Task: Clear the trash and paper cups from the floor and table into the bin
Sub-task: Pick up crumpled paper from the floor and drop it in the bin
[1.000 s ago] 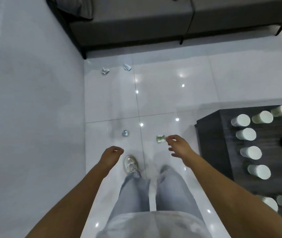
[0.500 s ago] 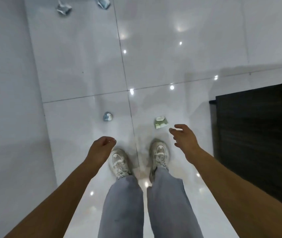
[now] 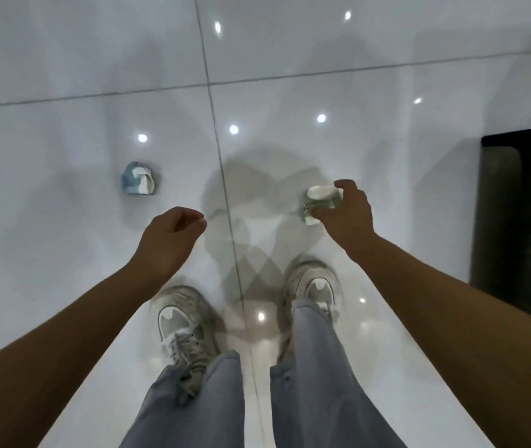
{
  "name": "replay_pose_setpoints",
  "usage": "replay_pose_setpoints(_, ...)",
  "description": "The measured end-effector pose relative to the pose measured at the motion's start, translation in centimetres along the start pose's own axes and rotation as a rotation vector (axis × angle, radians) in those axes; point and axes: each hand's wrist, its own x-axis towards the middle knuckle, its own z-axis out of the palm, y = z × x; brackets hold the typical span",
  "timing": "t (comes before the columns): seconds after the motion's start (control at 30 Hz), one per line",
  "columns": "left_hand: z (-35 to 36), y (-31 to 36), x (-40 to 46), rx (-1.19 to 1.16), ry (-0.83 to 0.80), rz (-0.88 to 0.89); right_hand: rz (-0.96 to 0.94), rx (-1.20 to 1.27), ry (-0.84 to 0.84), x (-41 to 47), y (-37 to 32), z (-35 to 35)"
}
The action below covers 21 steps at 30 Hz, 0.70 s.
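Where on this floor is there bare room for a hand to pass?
Bare tile lies beyond the crumpled blue-white paper and across the far tiles. Another gap sits between that paper and the left hand. It is crowded at the right hand around the crumpled green-white paper, near the dark wooden table.

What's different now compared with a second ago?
The right hand has reached down to the green-and-white crumpled paper on the floor, and its fingers now curl around it. The left hand still hangs loosely curled and holds nothing. The blue crumpled paper lies where it was.
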Motion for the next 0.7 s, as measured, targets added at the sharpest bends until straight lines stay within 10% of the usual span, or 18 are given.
replay_pose_setpoints(0.37,2.7,-1.7,3.1,-0.067,-0.098,-0.024,-0.18,-0.281,0.088,0.3,1.9,5.4)
replay_pose_setpoints(0.7,-1.2,0.2,1.6,-0.268,-0.307,0.038,-0.756,-0.278,-0.239,-7.0,-6.9,9.8)
